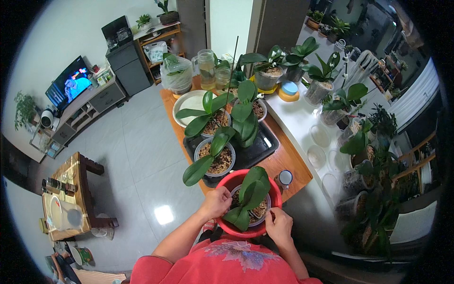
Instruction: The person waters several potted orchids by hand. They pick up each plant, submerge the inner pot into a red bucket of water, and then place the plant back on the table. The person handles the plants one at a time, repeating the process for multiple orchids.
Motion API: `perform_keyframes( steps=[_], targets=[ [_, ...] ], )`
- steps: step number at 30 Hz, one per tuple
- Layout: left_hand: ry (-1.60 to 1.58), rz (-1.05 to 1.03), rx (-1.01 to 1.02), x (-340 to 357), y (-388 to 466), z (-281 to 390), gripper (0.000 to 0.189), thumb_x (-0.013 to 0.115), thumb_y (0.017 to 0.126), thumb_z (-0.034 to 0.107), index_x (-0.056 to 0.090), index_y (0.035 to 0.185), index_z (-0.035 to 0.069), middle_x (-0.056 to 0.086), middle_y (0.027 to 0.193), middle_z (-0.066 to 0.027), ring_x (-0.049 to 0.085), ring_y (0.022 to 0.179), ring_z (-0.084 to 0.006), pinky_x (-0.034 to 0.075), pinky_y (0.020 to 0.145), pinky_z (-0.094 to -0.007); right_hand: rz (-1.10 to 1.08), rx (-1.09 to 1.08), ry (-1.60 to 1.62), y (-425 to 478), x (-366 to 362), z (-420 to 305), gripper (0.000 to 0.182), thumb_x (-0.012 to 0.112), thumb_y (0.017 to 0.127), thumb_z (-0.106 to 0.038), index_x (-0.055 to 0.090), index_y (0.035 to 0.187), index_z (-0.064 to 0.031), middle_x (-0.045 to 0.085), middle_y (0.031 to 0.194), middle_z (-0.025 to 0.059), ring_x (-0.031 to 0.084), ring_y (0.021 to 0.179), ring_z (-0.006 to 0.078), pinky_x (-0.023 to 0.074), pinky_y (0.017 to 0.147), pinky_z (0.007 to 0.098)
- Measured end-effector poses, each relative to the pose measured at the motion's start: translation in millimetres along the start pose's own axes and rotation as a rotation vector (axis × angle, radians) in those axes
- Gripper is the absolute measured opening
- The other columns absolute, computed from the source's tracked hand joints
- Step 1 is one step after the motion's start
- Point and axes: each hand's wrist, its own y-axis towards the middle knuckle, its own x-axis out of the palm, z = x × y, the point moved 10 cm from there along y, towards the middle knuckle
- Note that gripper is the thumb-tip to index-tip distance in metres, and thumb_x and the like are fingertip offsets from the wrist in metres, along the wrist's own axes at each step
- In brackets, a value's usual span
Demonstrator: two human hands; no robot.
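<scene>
A red plastic basin (275,188) sits right before me, near the front edge of the wooden table. Inside it is a clear plastic pot (268,206) of bark chips, planted with a broad-leaved orchid (254,191). My left hand (218,203) pinches the pot's left rim, fingertips partly hidden against it. On the opposite side, my right hand (278,223) has thumb and fingers at the pot's right rim, over the basin's edge. Just beyond the basin, another potted orchid (215,156) stands on a black tray (264,142), with further orchids behind it.
A small enamel mug (284,178) stands right of the basin on the wooden table (301,174). A white round dish (184,103) and a glass pitcher (206,69) are farther back. Potted orchids and clear empty pots line the white counter (291,124). A person (60,264) is at lower left.
</scene>
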Motion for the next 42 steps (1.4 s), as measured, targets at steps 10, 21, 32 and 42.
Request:
perform_keyframes(
  steps=[10,21,32,42],
  targets=[
    [0.020,-0.007,0.001,0.4,-1.2,2.4,0.008,0.058,0.083,0.004,0.054,0.087,-0.002,0.058,0.062,-0.0049,0.056,0.050,-0.0109,0.045,0.044,-0.0258,-0.009,0.006,0.003,0.9,-1.7,-2.3,0.013,0.061,0.078,-0.017,0.062,0.081,-0.0041,0.062,0.072,0.0160,0.061,0.063,0.0344,0.0477,0.059,0.0418],
    [0.019,0.001,0.012,-0.2,-2.0,4.7,0.009,0.058,0.082,0.005,0.054,0.086,-0.002,0.059,0.062,-0.0064,0.058,0.051,-0.0126,0.046,0.045,-0.0268,-0.011,0.007,-0.003,0.3,0.1,0.3,0.014,0.060,0.079,-0.017,0.062,0.081,-0.0036,0.063,0.074,0.0166,0.061,0.066,0.0357,0.0481,0.061,0.0423],
    [0.031,0.015,0.010,-0.1,0.7,-2.3,0.012,0.060,0.081,0.008,0.055,0.085,-0.001,0.062,0.062,-0.0083,0.061,0.051,-0.0149,0.048,0.048,-0.0287,-0.003,-0.004,-0.016,-0.1,1.4,2.9,0.014,0.061,0.078,-0.018,0.062,0.080,-0.0040,0.063,0.074,0.0166,0.062,0.068,0.0362,0.0483,0.061,0.0429],
    [-0.005,0.000,0.007,1.2,-0.2,-0.7,0.010,0.059,0.082,0.006,0.054,0.086,-0.002,0.060,0.062,-0.0065,0.058,0.050,-0.0129,0.046,0.046,-0.0271,-0.004,-0.003,-0.021,0.0,1.4,2.7,0.013,0.061,0.078,-0.017,0.062,0.080,-0.0041,0.063,0.072,0.0163,0.061,0.063,0.0347,0.0479,0.059,0.0422]
  ],
)
